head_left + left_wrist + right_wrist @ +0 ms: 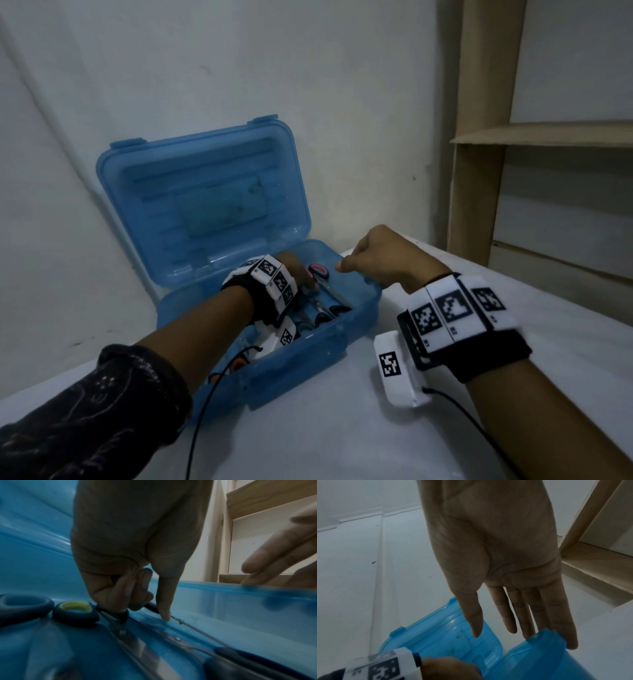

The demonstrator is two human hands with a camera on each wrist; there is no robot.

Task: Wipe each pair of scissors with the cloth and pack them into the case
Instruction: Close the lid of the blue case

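Left hand sets scissors in the open blue case while the right steadies its far right corner

Head view: the case (342, 346) sits on the white counter (342, 438) against the wall, lid propped open; the left hand (294, 270) reaches inside among several scissors, beside a red-handled pair (319, 271); the right hand (380, 258) rests at the case's far right rim; no brand or writing can be read, only coded squares on the wristbands; open counter lies to the near right. Left wrist view: the left grip pinches a dark scissors handle (150, 606), index fingertip (165, 616) pressed to the case floor, a yellow-lined handle (75, 613) to its left. Right wrist view: the right grip is spread, fingers (556, 615) straight, tips touching the case corner (546, 639)
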